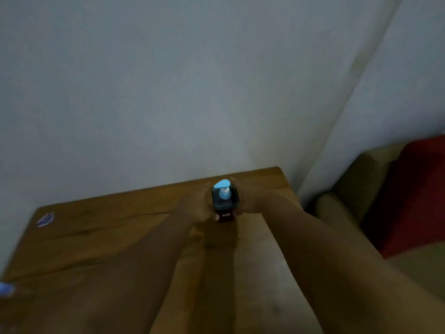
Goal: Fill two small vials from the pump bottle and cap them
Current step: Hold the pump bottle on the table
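Two bare forearms are reaching up the frame's middle over a wooden counter (96, 237). Both the left hand (197, 208) and right hand (250, 201) are wrapping around a blue-topped pump bottle (225, 201) near the counter's far edge. A grey wall (168, 92) is filling the upper frame; a sofa (349, 189) with a red cushion (414, 194) is sitting at right.

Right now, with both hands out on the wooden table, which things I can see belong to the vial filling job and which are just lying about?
Part of the job:
- pump bottle with light blue pump head, upright
- left hand and right hand, one on each side of it; the grip is blurred

Lying about:
- small blue and white item near the table's far left corner
- blurred bluish object at the left edge
- red cushion on the sofa

No vials are visible.
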Demonstrator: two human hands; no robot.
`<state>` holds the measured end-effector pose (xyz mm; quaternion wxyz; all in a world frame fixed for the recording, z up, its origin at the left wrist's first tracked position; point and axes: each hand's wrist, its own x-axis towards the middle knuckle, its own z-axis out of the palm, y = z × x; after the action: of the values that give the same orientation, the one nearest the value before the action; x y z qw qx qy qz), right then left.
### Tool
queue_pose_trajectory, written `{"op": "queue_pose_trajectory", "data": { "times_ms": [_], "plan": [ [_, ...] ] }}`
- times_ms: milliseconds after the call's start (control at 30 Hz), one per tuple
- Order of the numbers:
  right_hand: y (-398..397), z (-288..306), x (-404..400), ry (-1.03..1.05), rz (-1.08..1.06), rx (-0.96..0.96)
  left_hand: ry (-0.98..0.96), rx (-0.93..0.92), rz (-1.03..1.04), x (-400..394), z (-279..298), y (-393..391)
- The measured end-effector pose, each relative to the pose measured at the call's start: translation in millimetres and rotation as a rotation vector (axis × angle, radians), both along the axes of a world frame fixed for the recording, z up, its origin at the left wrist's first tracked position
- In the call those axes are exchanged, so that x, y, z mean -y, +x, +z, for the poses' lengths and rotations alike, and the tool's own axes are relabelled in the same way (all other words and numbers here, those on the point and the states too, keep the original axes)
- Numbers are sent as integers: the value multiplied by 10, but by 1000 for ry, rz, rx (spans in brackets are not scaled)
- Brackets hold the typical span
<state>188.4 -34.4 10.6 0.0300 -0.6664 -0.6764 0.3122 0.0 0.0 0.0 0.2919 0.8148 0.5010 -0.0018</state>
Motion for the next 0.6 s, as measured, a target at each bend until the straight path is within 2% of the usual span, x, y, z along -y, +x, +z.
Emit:
{"op": "queue_pose_trajectory", "data": {
  "times_ms": [233, 600],
  "plan": [
    [-49, -293, -130, 55, -102, -119, 34, 273, 120, -53, -270, 169],
    [-407, 63, 368, 56, -60, -91, 32, 230, 134, 426, -18, -215]
  ]
}}
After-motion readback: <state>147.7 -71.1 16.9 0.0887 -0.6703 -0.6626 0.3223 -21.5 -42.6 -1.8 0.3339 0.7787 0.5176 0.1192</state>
